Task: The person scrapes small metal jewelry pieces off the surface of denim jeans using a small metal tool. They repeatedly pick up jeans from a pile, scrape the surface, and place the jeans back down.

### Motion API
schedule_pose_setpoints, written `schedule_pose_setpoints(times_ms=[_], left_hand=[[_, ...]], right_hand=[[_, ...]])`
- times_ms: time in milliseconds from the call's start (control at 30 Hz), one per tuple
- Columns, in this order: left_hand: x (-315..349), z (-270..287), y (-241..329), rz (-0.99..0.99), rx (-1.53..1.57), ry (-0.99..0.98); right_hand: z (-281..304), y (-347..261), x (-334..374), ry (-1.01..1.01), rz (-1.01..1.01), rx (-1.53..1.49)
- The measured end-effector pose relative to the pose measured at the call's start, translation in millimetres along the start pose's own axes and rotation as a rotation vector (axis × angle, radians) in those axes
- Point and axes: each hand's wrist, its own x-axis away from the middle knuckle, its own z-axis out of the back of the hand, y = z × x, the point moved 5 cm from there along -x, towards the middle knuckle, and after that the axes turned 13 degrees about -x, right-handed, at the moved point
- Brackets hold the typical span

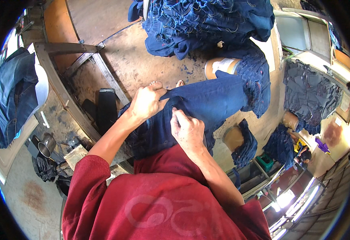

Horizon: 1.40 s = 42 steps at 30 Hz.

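Observation:
A pair of dark blue jeans (pixel 219 94) lies across my lap and stretches away to the right. My left hand (pixel 147 101) is closed on the denim near the upper edge, pinching a fold of it. Just to its right, my right hand (pixel 187 127) has its thumb and forefinger pressed together on the same jeans. Whether a small thing sits between those right fingertips is hidden. Both hands are close together, with a short stretch of cloth between them.
A large heap of jeans (pixel 207 24) stands ahead. More denim hangs over a round drum (pixel 219 67) at right. Grey garments (pixel 311 86) are piled farther right. On the left are a wooden frame (pixel 63 88), a metal mug (pixel 47 146) and more jeans (pixel 15 92).

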Motion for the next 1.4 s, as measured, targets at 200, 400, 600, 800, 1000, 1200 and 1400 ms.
schedule_pose_setpoints(times_ms=[200,400,600,800,1000,1200,1400], left_hand=[[0,2,1,0.008,-0.005,0.011],[0,0,0,0.025,-0.019,-0.017],[-2,-1,-1,-0.005,-0.015,0.063],[-1,-2,-1,-0.004,0.004,0.090],[-3,0,0,-0.014,-0.008,0.084],[-2,4,4,-0.021,0.004,0.142],[-3,2,3,0.024,-0.014,0.084]], right_hand=[[7,-3,-4,0.053,0.001,-0.131],[6,4,-1,-0.072,-0.104,-0.056],[11,5,15,0.108,-0.015,-0.174],[4,2,24,-0.051,-0.023,0.002],[8,4,21,0.066,-0.002,-0.131],[3,7,27,-0.088,-0.059,-0.008],[5,9,23,0.024,-0.016,-0.077]])
